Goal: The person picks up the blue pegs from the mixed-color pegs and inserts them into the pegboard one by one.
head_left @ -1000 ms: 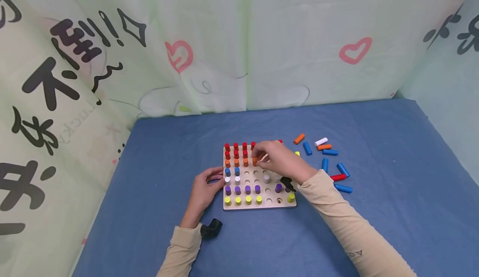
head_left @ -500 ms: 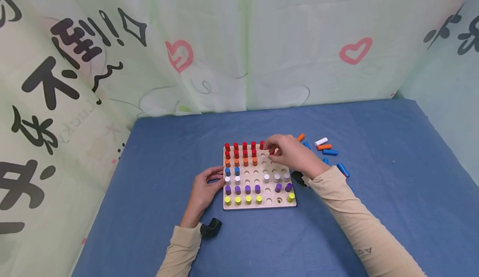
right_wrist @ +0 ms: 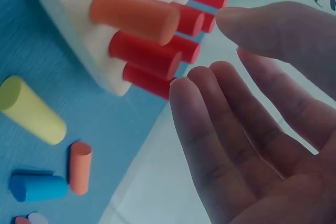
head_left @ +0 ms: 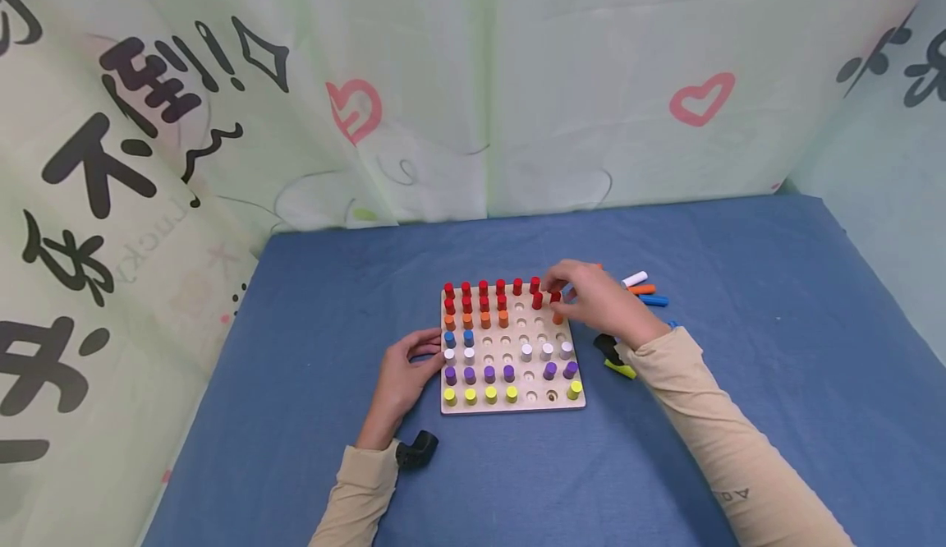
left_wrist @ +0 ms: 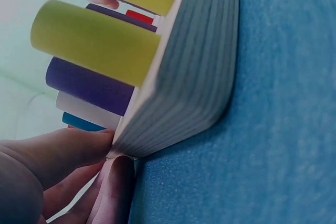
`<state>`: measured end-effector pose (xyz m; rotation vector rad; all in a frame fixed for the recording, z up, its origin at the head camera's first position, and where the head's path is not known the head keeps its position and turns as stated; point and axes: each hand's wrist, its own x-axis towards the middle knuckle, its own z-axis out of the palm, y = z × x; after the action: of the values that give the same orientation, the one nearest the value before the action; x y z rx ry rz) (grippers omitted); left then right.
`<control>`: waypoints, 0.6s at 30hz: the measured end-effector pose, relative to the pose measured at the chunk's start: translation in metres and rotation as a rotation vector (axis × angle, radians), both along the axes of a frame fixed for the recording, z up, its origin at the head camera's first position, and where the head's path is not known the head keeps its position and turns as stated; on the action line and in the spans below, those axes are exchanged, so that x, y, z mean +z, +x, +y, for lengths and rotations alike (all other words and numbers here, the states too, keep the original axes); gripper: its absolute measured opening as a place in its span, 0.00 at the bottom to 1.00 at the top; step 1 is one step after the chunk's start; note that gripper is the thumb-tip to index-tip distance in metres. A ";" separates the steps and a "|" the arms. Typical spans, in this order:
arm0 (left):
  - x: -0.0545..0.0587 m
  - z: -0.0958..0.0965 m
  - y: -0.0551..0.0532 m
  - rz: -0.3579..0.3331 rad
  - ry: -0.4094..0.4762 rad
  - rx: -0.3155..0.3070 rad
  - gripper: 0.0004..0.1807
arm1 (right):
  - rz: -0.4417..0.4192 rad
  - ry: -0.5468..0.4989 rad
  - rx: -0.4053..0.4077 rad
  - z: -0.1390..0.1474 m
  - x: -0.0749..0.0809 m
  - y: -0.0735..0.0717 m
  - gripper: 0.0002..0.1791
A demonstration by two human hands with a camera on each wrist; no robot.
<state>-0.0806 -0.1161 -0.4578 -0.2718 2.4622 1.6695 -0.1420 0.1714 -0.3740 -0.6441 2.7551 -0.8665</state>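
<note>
One relaxed left hand (head_left: 402,373) of mine rests thumb and fingertips against the left edge of the pegboard (head_left: 532,408), between the table's (head_left: 332,284) side edges. My right hand (head_left: 600,301), thumb and fingers apart, gripping nothing, is by an orange peg (right_wrist: 134,17) near the board's far right corner. Toward the table's far right corner lie loose pegs (head_left: 634,279), some behind my tan sleeve (head_left: 702,399). Blue cloth (head_left: 798,325) covers the table; a printed pale curtain (head_left: 562,161) hangs past its far edge.
</note>
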 end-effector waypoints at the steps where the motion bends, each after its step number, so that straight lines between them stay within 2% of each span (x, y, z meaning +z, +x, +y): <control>1: 0.000 0.000 0.000 0.001 -0.002 0.001 0.22 | 0.000 -0.002 -0.004 0.001 -0.001 0.000 0.13; 10: -0.003 0.000 0.000 -0.001 -0.002 0.006 0.22 | 0.013 0.008 -0.021 0.012 -0.008 -0.003 0.15; 18: -0.002 0.000 0.000 0.002 -0.009 0.009 0.22 | 0.001 0.056 -0.081 0.017 -0.010 -0.005 0.17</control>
<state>-0.0802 -0.1156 -0.4602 -0.2824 2.4742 1.6636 -0.1468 0.1879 -0.3841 -0.5265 2.8129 -0.8022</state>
